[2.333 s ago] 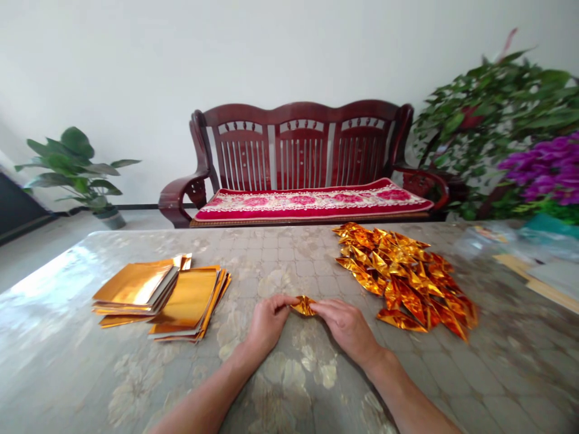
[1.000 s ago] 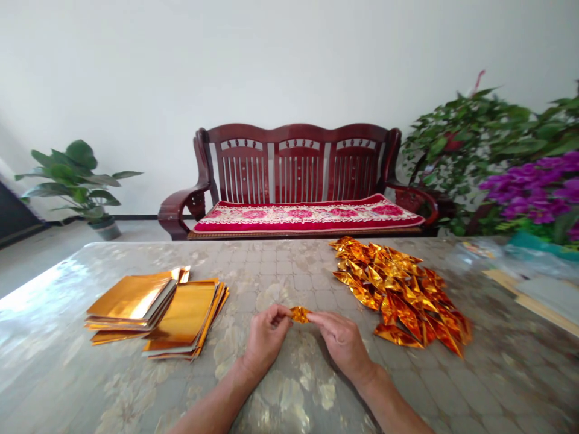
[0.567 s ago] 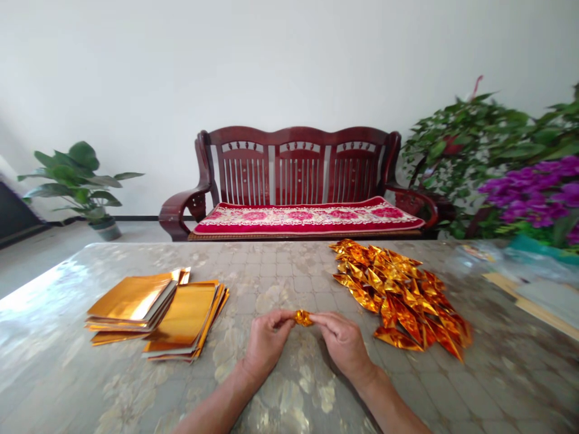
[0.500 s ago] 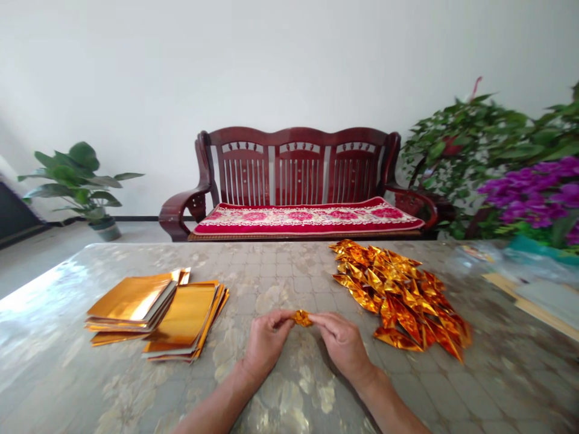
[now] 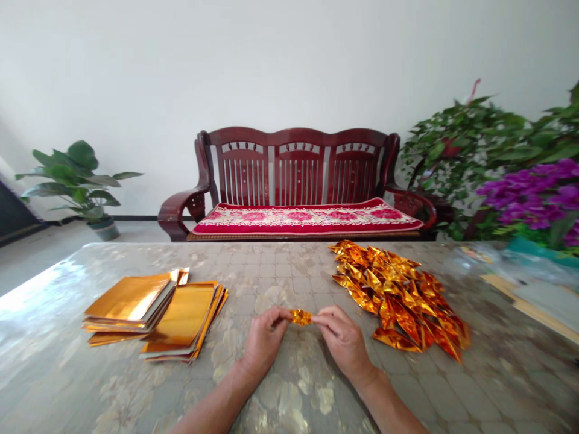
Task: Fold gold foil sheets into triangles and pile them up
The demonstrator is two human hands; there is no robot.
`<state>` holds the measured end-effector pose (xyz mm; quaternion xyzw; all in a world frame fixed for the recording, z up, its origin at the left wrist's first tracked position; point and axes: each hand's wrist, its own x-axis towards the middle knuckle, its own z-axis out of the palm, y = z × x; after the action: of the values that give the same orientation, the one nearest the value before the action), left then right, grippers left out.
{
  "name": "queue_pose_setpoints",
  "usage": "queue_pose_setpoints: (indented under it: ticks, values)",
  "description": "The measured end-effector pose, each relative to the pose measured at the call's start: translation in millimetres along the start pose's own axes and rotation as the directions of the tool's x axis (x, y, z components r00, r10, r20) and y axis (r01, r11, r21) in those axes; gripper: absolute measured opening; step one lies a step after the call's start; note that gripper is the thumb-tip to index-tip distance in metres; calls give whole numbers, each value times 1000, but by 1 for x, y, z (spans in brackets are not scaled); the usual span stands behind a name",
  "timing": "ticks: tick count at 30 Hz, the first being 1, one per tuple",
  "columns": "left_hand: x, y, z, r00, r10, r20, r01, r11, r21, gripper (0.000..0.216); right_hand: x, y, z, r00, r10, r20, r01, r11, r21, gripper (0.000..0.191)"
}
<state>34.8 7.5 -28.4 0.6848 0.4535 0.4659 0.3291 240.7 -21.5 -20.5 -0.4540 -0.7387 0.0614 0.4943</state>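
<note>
Between my two hands is a folded gold foil paper piece [image 5: 301,317], held a little above the table. My left hand [image 5: 266,339] pinches its left end between thumb and fingers. At the other end, the fingertips of my right hand [image 5: 342,341] are closed on its right tip. To the right lies a heap of folded gold foil paper ingots [image 5: 402,295], pointed at both ends. Two overlapping stacks of flat gold foil sheets, a left stack [image 5: 129,301] and a right stack [image 5: 184,316], lie left of my hands.
A patterned cover lies over the table [image 5: 253,271]. Clear plastic wrapping [image 5: 511,262] and pale flat sheets [image 5: 543,301] lie at the right edge. Beyond stand a wooden bench [image 5: 296,175], a potted plant [image 5: 81,181] and purple flowers [image 5: 534,193].
My hands have drawn slightly apart, and more of the foil piece shows between them, now looking longer. The stacks and the heap stay as they were.
</note>
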Motion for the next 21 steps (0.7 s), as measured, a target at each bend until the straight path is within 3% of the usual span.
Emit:
queue_pose_setpoints:
  ticks: [5, 8, 11, 21]
  values:
    - [1, -1, -2, 995, 31, -92, -33, 999, -21, 24, 3, -2, -4, 997, -17, -78, 11, 997, -80, 22]
    - [3, -6, -2, 987, -44, -157, 49, 999, 25, 42, 4, -1, -8, 986, -35, -163, 12, 990, -140, 22]
    - [7, -10, -2, 979, -113, -168, 130, 988, 88, 42, 4, 2, -12, 976, -54, -211, 14, 983, -186, 21]
    - [8, -10, 1, 998, -65, 21, 55, 942, 331, 28, 13, 11, -39, 935, -52, -350, -59, 952, -301, 16]
